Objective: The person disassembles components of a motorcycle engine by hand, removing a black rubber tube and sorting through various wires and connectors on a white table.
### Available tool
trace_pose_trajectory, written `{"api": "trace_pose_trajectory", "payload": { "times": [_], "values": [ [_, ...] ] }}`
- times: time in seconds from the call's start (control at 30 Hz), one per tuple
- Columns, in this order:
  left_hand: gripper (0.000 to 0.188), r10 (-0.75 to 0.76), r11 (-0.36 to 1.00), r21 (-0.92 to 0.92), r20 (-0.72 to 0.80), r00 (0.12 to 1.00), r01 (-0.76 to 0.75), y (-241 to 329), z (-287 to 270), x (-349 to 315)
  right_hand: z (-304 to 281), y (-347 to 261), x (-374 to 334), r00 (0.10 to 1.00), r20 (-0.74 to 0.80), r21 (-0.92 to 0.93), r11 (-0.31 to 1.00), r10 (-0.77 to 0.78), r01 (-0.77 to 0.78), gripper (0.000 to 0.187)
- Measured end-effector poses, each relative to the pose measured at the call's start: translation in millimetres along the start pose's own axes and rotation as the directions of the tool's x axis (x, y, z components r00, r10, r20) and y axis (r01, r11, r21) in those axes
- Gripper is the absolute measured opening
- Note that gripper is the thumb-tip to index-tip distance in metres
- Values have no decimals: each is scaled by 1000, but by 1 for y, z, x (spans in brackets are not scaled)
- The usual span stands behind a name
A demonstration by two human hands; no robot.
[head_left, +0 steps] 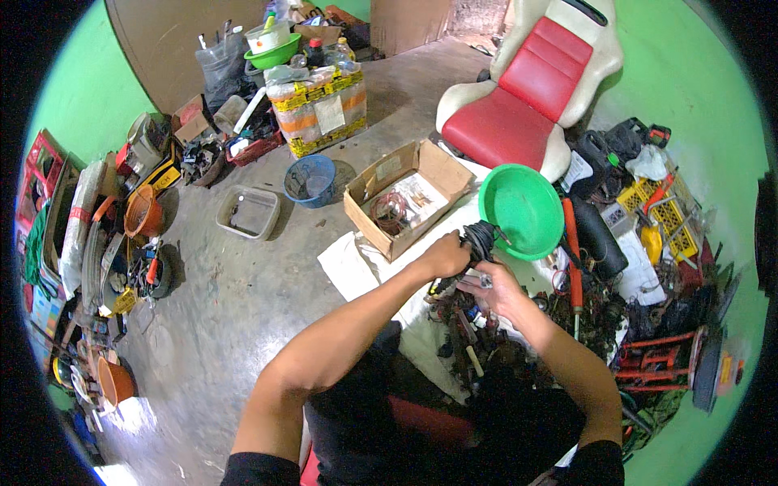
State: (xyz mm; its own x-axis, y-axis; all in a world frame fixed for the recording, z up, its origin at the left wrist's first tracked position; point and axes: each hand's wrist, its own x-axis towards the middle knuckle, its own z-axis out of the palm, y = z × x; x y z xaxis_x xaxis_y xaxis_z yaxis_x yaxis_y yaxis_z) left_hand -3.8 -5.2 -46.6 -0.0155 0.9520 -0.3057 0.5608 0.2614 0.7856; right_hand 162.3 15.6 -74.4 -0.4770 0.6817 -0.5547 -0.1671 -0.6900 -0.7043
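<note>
A bundle of coiled black cable is up in front of me, between the cardboard box and the green basin. My left hand is closed around its near side. Just below and right of it, my right hand has its thumb and fingers bent round a small pale piece at the bundle's lower end, too small to name. Under both hands, a heap of small dark parts lies on a white sheet. The tips of my left fingers are partly hidden by the cable.
An open cardboard box holds reddish wire. Right of it stands a green basin, with a red-and-white seat behind. A clear tub and blue basket sit on the floor. Tools and a yellow crate crowd the right.
</note>
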Motion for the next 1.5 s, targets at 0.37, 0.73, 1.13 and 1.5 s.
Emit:
{"api": "trace_pose_trajectory", "payload": {
  "times": [0.37,0.73,1.13,1.5],
  "values": [
    [39,16,1000,-1,-434,901,-19,-113,-66,27,104,28,183,994,-1,-50,993,-110,109,32],
    [33,108,945,308,24,994,-110,-98,-26,43,11,-23,76,985,40,-658,738,-166,150,44],
    [26,444,819,240,310,841,-521,24,67,39,-345,-40,-188,888,-409,-864,-224,-208,-451,32],
    [25,533,733,203,421,734,-649,101,136,20,-380,-1,-158,894,-310,-941,-33,-322,-338,36]
  ]
}}
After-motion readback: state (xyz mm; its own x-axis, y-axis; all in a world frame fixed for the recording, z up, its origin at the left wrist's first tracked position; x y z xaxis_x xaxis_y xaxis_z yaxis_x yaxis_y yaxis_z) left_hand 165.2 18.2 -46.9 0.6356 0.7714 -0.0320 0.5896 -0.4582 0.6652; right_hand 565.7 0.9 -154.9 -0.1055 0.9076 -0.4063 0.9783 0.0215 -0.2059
